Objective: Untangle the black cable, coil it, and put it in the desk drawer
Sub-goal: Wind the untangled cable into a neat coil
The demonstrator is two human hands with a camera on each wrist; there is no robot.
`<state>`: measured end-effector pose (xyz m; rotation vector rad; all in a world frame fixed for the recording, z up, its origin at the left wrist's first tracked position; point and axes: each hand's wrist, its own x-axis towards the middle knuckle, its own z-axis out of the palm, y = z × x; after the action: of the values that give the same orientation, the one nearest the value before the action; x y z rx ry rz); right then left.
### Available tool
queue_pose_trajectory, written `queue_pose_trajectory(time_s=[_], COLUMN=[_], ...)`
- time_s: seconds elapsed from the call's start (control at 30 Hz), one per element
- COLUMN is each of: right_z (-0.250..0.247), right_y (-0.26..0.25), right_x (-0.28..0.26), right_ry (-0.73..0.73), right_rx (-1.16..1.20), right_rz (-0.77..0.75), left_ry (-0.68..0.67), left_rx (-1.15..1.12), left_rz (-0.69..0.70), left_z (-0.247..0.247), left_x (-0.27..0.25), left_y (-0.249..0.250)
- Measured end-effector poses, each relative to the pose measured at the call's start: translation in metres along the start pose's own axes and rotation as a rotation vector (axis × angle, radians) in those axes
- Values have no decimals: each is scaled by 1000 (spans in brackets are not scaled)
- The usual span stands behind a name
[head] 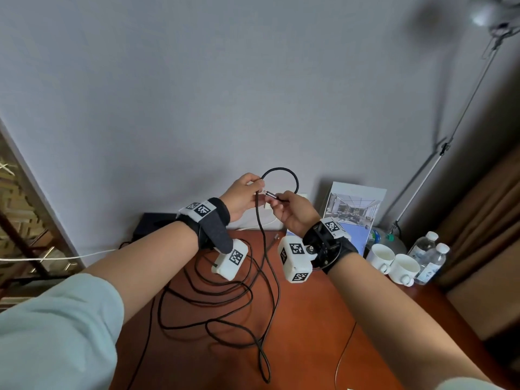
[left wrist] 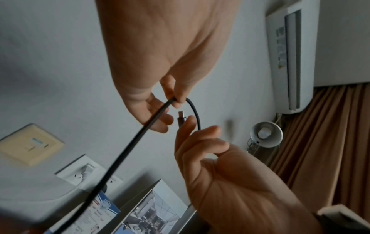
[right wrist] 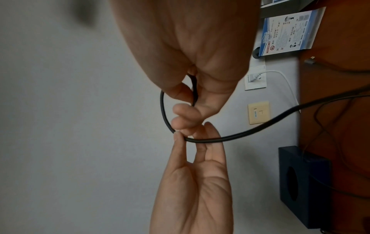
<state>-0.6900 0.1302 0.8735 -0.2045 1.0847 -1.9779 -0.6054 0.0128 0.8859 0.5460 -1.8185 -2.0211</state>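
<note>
Black cable (head: 263, 277) lies mostly in loose, overlapping loops on the reddish wooden desk (head: 309, 319), and one end of it is lifted above the desk's far edge, in front of the grey wall. The left hand (head: 243, 197) pinches the cable between thumb and fingertips; from that pinch one strand drops straight down to the tangle on the desk, while the other arcs up and over in a small loop to the right hand (head: 294, 212). The right hand grips the end of the cable just behind its metal plug (head: 270, 195), whose tip points toward the left hand — the two hands sit close together, fingertips nearly meeting. At the desk's back edge a dark box (head: 153, 225) stands to the left of the hands, and a propped picture card (head: 353, 209) to the right. Further right on the desk are two white cups (head: 394, 261) and two water bottles (head: 429, 256) — all well apart from the cable loops.
</note>
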Motion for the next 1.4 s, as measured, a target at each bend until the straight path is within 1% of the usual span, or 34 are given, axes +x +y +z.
queue_pose_trajectory(time_s=[0.1, 0.17, 0.23, 0.33, 0.43, 0.53, 0.67, 0.7, 0.77, 0.87, 0.97, 1.0, 1.03, 1.07, 1.1, 1.13, 1.17, 1.2, 1.23, 1.27, 1.33, 1.37, 1.4], right_z=[-2, -2, -2, -3, -3, -8, -14, -16, -12, -8, -14, -17, -20, -20, -20, -19, -17, -15, -12, -9, -2, 1, 4], right_y=[4, 10, 16, 18, 9, 3, 7, 7, 7, 8, 8, 7, 5, 3, 0, -4, -7, -10, -14, -18, -27, -30, -34], right_x=[-1, -3, -6, -7, -5, 8, 28, 29, 25, 20, 17, 14, 12, 9, 5, 0, -4, -7, -10, -13, -17, -18, -18], right_ry=[-14, -33, -40, -15, 48, 193, 421, 442, 430, 424, 273, 220, 171, 111, 46, -26, -95, -160, -214, -264, -358, -398, -418], right_rx=[-13, -46, -61, -32, -9, 153, 376, 398, 367, 142, -10, -86, -175, -276, -402, -550, -710, -870, -1024, -1171, -1480, -1629, -1755], right_rz=[24, 89, 180, 295, 356, 322, 115, 82, 41, -14, -26, -25, -33, -46, -57, -72, -91, -107, -114, -116, -151, -194, -240], left_ry=[26, 34, 57, 94, 82, 69, 23, 1, -54, -173, -306, -323, -311, -261, -191, -134, -126, -172, -259, -361, -517, -548, -542], left_rx=[-153, -259, -345, -369, -369, -352, -230, -194, -128, -44, -11, -32, -49, -16, 102, 290, 501, 696, 861, 988, 1146, 1185, 1225], left_rz=[-48, -73, -66, -20, -4, -29, -58, -70, -91, -144, -249, -285, -309, -290, -219, -104, 30, 151, 235, 278, 246, 216, 183], left_z=[1, 3, 6, 13, 17, 17, 12, 11, 9, 8, -2, -6, -10, -14, -17, -19, -20, -20, -19, -17, -13, -12, -11], left_x=[0, -1, -1, -2, -4, -11, -20, -22, -27, -34, -37, -37, -34, -29, -24, -20, -17, -17, -15, -15, -11, -7, -4], left_y=[-1, 1, 2, 3, 2, 1, 0, -1, -6, -12, -6, -3, 0, 0, 2, 3, 6, 9, 9, 11, 8, 5, 2])
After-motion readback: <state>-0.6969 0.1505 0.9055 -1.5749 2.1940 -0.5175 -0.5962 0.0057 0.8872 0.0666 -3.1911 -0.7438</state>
